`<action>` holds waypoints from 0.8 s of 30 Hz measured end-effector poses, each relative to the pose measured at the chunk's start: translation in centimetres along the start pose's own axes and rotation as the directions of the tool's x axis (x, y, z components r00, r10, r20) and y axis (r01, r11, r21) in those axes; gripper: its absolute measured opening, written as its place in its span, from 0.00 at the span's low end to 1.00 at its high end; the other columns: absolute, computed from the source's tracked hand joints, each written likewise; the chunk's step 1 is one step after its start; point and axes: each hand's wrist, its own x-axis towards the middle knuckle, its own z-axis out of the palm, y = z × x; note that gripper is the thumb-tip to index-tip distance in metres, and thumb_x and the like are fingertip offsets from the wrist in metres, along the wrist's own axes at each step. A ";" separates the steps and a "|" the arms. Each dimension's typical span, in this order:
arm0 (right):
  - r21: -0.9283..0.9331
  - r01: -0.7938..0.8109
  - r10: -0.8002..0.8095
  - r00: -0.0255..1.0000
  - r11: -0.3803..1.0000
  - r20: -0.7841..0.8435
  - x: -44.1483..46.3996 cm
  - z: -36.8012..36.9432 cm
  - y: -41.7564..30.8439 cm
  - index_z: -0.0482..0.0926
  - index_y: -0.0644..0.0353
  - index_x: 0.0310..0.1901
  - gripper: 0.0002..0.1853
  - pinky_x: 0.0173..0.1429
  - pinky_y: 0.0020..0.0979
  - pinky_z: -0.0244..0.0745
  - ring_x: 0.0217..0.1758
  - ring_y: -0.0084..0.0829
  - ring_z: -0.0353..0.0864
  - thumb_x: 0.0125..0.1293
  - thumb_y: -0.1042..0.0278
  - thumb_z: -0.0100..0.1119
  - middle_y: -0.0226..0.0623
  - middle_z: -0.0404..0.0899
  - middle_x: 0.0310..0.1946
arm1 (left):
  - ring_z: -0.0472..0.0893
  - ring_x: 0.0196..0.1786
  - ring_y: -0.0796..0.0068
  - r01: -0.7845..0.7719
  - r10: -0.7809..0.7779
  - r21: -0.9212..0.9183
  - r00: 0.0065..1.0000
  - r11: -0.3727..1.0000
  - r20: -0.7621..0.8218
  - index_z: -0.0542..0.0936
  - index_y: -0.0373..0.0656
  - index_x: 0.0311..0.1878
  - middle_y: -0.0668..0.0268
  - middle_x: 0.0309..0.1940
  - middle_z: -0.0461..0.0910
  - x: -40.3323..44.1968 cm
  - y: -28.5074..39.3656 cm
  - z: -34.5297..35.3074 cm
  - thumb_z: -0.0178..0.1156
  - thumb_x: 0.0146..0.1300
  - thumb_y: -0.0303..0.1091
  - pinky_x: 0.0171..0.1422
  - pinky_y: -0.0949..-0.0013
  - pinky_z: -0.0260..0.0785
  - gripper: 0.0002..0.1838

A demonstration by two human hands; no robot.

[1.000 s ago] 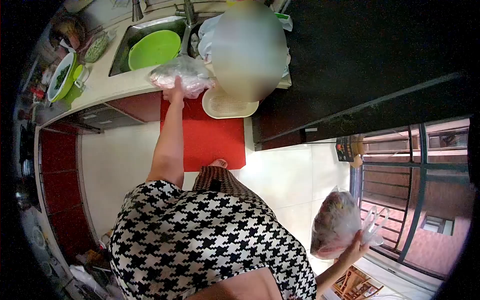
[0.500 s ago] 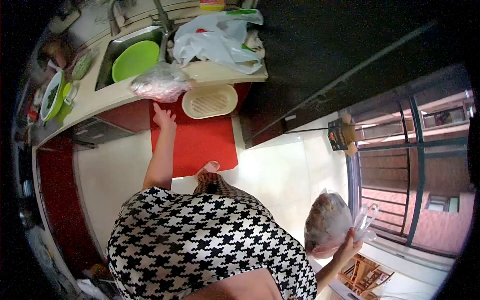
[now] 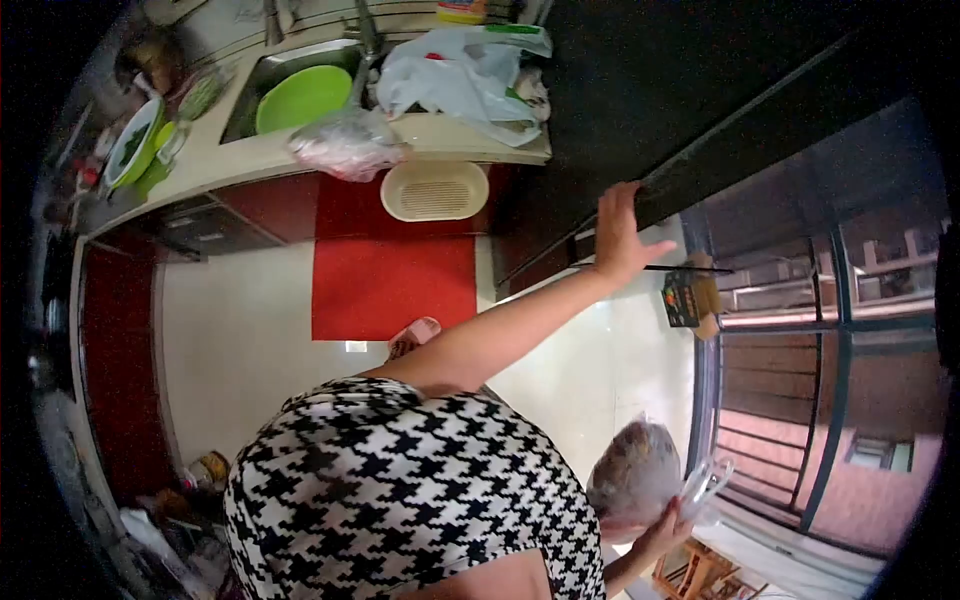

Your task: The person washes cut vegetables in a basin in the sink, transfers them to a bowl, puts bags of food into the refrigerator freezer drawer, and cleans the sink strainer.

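A filled plastic bag (image 3: pixel 638 468) is held by the right hand (image 3: pixel 665 535), while the dark panel (image 3: pixel 700 70) near the wide-spread, empty left hand (image 3: pixel 618 245) is apparently reached for, careful contact seeming called for.

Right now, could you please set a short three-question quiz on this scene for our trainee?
1. Which hand holds the filled plastic bag?
2. True or false: the green basin is in the sink.
3. Fill in: in this view, the fingers of the left hand overlap the large ____ panel.

Key:
1. The right hand.
2. True.
3. Black.
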 end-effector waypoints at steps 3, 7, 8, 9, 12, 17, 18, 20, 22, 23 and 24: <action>-0.042 -0.016 0.015 1.000 0.999 -0.024 -0.5 -1.3 1.4 0.67 0.76 0.49 0.19 0.42 0.25 0.69 0.37 0.26 0.72 0.59 0.73 0.54 0.40 0.74 0.36 | 0.66 0.49 0.53 0.089 -0.089 -0.016 0.996 0.996 0.001 0.68 0.36 0.45 0.53 0.43 0.65 1.3 0.2 0.1 0.74 0.29 0.45 0.53 0.57 0.59 0.39; -0.208 0.023 -0.027 0.999 0.978 -0.018 -2.4 -2.4 2.1 0.67 0.74 0.48 0.18 0.42 0.24 0.68 0.38 0.25 0.70 0.59 0.71 0.55 0.41 0.72 0.38 | 0.67 0.44 0.55 0.063 -0.062 -0.066 0.998 0.996 0.017 0.68 0.36 0.42 0.55 0.39 0.65 1.0 0.1 -1.1 0.74 0.27 0.45 0.49 0.60 0.61 0.38; -0.060 0.004 -0.009 0.996 0.998 -0.083 -3.3 -1.6 1.1 0.71 0.73 0.37 0.14 0.40 0.29 0.68 0.34 0.28 0.70 0.56 0.70 0.56 0.39 0.74 0.31 | 0.67 0.44 0.56 0.067 -0.066 -0.067 0.997 0.995 0.027 0.67 0.36 0.41 0.55 0.39 0.65 0.4 0.4 -1.4 0.74 0.26 0.45 0.49 0.60 0.61 0.38; -0.058 -0.021 0.015 0.995 0.998 -0.095 -3.4 -2.0 1.3 0.71 0.73 0.37 0.13 0.39 0.29 0.68 0.33 0.28 0.70 0.55 0.70 0.57 0.39 0.73 0.30 | 0.67 0.44 0.56 0.073 -0.071 -0.067 0.997 0.995 0.038 0.67 0.36 0.41 0.56 0.38 0.65 -0.3 1.0 -1.7 0.74 0.26 0.46 0.48 0.60 0.61 0.38; -0.113 -0.094 0.077 0.985 0.989 -0.152 -4.1 -3.6 3.6 0.72 0.72 0.34 0.13 0.36 0.29 0.68 0.30 0.27 0.69 0.55 0.69 0.57 0.38 0.73 0.27 | 0.65 0.42 0.55 0.027 -0.015 -0.082 0.990 0.996 0.138 0.64 0.37 0.38 0.55 0.36 0.63 -3.9 3.2 -2.7 0.73 0.30 0.39 0.44 0.58 0.59 0.33; -0.073 -0.074 0.056 0.973 0.995 -0.223 -6.7 -3.8 5.6 0.72 0.73 0.34 0.12 0.35 0.27 0.68 0.31 0.25 0.69 0.56 0.70 0.58 0.37 0.73 0.28 | 0.65 0.42 0.58 -0.098 0.206 -0.251 0.868 0.963 0.452 0.63 0.41 0.40 0.57 0.38 0.61 -9.0 3.9 -6.0 0.72 0.35 0.46 0.46 0.61 0.58 0.34; -0.040 -0.083 0.071 0.968 0.996 -0.242 -7.3 -4.0 5.8 0.72 0.73 0.34 0.12 0.35 0.27 0.68 0.31 0.25 0.69 0.56 0.70 0.58 0.37 0.73 0.28 | 0.65 0.42 0.58 -0.209 0.315 -0.278 0.846 0.938 0.429 0.63 0.42 0.39 0.58 0.38 0.62 -9.3 4.6 -6.2 0.72 0.34 0.46 0.46 0.60 0.57 0.34; -0.007 -0.113 0.107 0.957 0.994 -0.269 -8.5 -4.1 5.9 0.72 0.71 0.34 0.12 0.34 0.24 0.66 0.30 0.23 0.69 0.57 0.69 0.58 0.34 0.73 0.28 | 0.66 0.42 0.59 -0.380 0.490 -0.345 0.807 0.858 0.330 0.65 0.44 0.39 0.59 0.38 0.64 -9.9 5.7 -5.7 0.72 0.32 0.50 0.47 0.59 0.57 0.34; 0.058 -0.105 0.117 0.954 0.993 -0.277 -9.5 -3.6 5.2 0.72 0.70 0.33 0.12 0.34 0.23 0.66 0.30 0.22 0.68 0.57 0.68 0.59 0.32 0.73 0.28 | 0.65 0.42 0.59 -0.408 0.574 -0.435 0.725 0.803 0.379 0.63 0.44 0.41 0.59 0.39 0.64 -11.1 6.2 -4.6 0.70 0.33 0.51 0.47 0.56 0.56 0.35; 0.105 -0.083 0.109 0.956 0.991 -0.271 -9.8 -3.1 4.6 0.72 0.70 0.33 0.11 0.34 0.23 0.66 0.29 0.22 0.68 0.57 0.68 0.59 0.32 0.73 0.28 | 0.65 0.42 0.58 -0.400 0.608 -0.483 0.671 0.779 0.424 0.63 0.44 0.42 0.59 0.39 0.64 -12.4 6.2 -3.6 0.69 0.34 0.52 0.47 0.56 0.56 0.35; 0.153 -0.061 0.100 0.959 0.986 -0.265 -10.1 -3.0 4.3 0.72 0.70 0.33 0.11 0.34 0.23 0.66 0.29 0.22 0.68 0.56 0.68 0.59 0.32 0.73 0.28 | 0.65 0.42 0.58 -0.435 0.627 -0.498 0.706 0.751 0.329 0.63 0.44 0.41 0.58 0.41 0.64 -13.5 7.2 -2.9 0.69 0.35 0.50 0.48 0.55 0.55 0.34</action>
